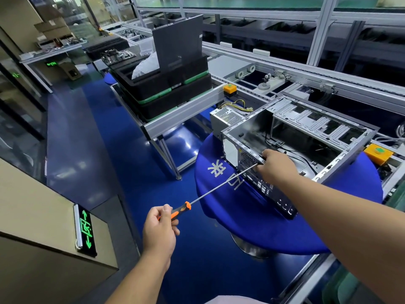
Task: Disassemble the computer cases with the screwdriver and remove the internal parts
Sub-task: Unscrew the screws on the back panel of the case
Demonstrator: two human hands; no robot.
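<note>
Glossy blue floor (pixel 92 137) runs between aluminium-framed assembly lines, with a lit green exit sign (pixel 86 229) low on the beige wall at the left. On a round blue tabletop (pixel 236 207) printed with white characters lies an open computer case (pixel 306 137), its side panel off and its bare metal interior facing up, a few black cables loose inside. A grey power supply (pixel 226 118) with yellow wires sits just behind the case's far left corner.

The left hand (pixel 160 229) grips the black-and-orange handle of a long screwdriver (pixel 210 191), fingers curled round it and thumb on top. Its thin shaft slants up and to the right, and the tip reaches the rear face of the case, right at the right hand (pixel 277 167). That hand rests on the case's near top edge, its fingers curled down over the rim beside the vent grille; whether they pinch the shaft's tip or a screw I cannot tell.

Further back, a frame table holds stacked black trays (pixel 175 91) with green layers, a dark flat panel (pixel 178 42) standing upright in them. An orange button box (pixel 378 153) sits at the right of the case.
</note>
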